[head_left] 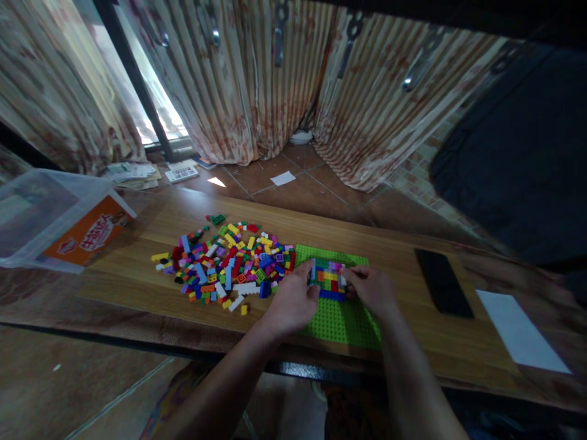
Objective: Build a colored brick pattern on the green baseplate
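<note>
A green studded baseplate point(342, 327) lies on the table before me. On it is a low block of multicoloured toy building bricks point(328, 282), with a dark blue row along the near side. My left hand point(293, 299) is closed at the left edge of this brick block, thumb and index finger against a light blue brick point(313, 270). At the right edge my right hand point(372, 290) is closed too, its fingertips pinching at a whitish brick point(342, 278). The fingers hide part of both edges. A large pile of loose bricks point(237, 261) spreads left of the baseplate.
A clear plastic box point(43, 183) with an orange label stands at the table's left end. On the right lie a black phone-like slab point(443, 283) and a white paper sheet point(523, 330). Striped curtains point(257, 79) hang beyond the wooden table point(293, 217).
</note>
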Tool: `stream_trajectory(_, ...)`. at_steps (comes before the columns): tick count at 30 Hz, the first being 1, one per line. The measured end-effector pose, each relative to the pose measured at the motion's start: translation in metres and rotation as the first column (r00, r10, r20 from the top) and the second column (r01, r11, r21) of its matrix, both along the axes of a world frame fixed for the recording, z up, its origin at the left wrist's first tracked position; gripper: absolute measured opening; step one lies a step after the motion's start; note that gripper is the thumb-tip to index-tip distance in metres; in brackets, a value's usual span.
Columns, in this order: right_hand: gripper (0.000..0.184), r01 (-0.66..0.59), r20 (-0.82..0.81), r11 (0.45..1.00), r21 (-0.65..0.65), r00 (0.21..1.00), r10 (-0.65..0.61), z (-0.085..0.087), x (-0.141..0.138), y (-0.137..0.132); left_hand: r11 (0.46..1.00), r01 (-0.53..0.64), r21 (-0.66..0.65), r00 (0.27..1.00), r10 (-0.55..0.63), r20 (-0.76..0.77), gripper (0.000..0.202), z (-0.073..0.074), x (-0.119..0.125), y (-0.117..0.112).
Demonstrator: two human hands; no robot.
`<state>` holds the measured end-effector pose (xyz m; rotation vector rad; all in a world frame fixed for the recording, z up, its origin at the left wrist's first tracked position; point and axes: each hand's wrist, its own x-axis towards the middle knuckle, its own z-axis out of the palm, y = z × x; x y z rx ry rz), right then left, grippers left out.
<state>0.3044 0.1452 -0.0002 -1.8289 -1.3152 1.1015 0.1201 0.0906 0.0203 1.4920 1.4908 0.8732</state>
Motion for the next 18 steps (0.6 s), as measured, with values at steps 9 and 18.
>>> stream_trajectory(9, 0.038, 0.107, -0.001, 0.989, 0.100, 0.994, -0.107, 0.001, 0.017, 0.011, 0.999, 0.043, 0.004, 0.974, -0.043, 0.221, 0.051, -0.005, 0.003, 0.000)
stream_trajectory(18, 0.037, 0.066, 0.044, 0.880, 0.470, 0.994, -0.098, 0.024, -0.033, -0.011, 0.909, -0.414, 0.056, 0.807, 0.338, 0.484, 0.027, 0.020, -0.072, 0.015)
